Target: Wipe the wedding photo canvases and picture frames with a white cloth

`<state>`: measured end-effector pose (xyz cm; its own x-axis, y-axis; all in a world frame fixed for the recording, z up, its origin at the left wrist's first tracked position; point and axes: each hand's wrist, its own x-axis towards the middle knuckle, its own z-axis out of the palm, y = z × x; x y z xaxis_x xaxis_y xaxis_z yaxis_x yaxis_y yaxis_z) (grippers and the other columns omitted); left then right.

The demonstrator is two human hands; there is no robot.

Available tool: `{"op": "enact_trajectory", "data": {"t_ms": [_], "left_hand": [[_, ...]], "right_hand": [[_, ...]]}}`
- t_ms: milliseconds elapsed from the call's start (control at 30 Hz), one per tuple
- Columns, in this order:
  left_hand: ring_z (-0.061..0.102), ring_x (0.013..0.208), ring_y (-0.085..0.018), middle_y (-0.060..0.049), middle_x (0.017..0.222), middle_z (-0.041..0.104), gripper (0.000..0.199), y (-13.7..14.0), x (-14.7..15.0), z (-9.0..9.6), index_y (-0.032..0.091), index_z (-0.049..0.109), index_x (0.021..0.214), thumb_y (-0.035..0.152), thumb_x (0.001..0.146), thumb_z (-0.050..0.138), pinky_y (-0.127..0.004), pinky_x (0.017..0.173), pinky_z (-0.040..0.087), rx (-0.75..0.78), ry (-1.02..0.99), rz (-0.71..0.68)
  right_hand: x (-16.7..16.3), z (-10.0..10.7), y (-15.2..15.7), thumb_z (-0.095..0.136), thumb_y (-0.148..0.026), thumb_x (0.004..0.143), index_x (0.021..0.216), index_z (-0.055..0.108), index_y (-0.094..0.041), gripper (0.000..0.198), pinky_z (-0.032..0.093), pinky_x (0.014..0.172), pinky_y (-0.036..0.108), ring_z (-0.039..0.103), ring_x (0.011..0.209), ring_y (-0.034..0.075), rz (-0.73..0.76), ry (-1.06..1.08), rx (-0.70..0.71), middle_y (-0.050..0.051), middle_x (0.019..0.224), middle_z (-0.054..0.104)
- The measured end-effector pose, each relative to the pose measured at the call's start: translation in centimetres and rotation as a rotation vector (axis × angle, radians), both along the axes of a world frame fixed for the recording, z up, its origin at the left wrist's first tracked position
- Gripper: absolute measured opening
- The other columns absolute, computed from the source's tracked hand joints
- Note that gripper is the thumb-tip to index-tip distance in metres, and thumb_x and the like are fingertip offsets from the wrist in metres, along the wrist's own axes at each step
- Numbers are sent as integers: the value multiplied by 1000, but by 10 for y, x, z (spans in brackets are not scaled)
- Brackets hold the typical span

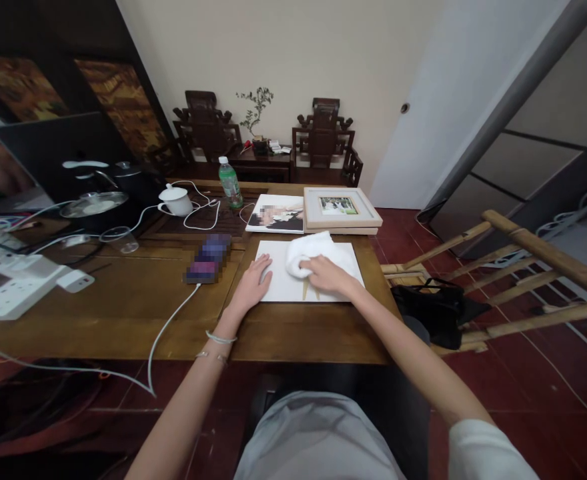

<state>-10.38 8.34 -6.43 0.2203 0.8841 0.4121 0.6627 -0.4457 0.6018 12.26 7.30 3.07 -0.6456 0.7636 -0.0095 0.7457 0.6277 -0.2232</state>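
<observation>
A flat white panel (pixel 273 288) lies on the wooden table close in front of me. Two tan pointed shapes show on its lower middle; the rest of its face is partly covered. My left hand (pixel 254 280) rests on the panel's left edge, fingers stretched out and holding nothing. A bunched white cloth (pixel 318 248) sits on the panel's upper right, and my right hand (pixel 323 272) grips it, fingers curled into the folds and pressing down. Just behind lie a framed photo (pixel 341 205) in pale wood, stacked on another frame, and a printed picture (pixel 276 215).
On the wooden table (pixel 138 300) are a phone (pixel 208 259) with a charging cable, a green bottle (pixel 230 183), a lidded white cup (pixel 175 199) and a clear plastic cup (pixel 119 239). A power strip (pixel 18 287) lies left. A bamboo chair (pixel 528 273) stands right.
</observation>
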Motion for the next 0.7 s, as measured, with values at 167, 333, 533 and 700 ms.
{"op": "enact_trajectory", "data": {"t_ms": [167,333,533,700], "left_hand": [[42,130,-24,-14,134,53,39,0,-1,0,14,57,118,32,87,42,-46,112,26,3,0,-3],[42,131,-25,-14,135,52,39,0,0,0,15,58,118,32,87,42,-48,112,26,9,-5,-11],[41,131,-24,-13,134,53,39,-2,1,2,16,57,120,31,87,42,-47,112,26,0,-17,-7],[41,131,-25,-15,136,51,42,-2,1,2,13,56,121,31,87,41,-47,112,25,-4,-3,-3]], "right_hand": [[-21,-7,31,36,-1,76,114,56,-15,45,37,93,54,52,112,31,-146,-70,90,18,118,57],[-32,-29,-16,35,-2,80,122,53,-14,47,22,99,68,27,133,37,-60,-169,246,21,140,39],[-23,-25,-94,39,-9,82,112,59,-15,37,23,102,66,30,132,36,131,-152,242,19,140,41],[-13,-10,-68,38,-3,78,109,60,-15,39,31,102,55,45,123,28,149,-63,107,18,123,56]]}}
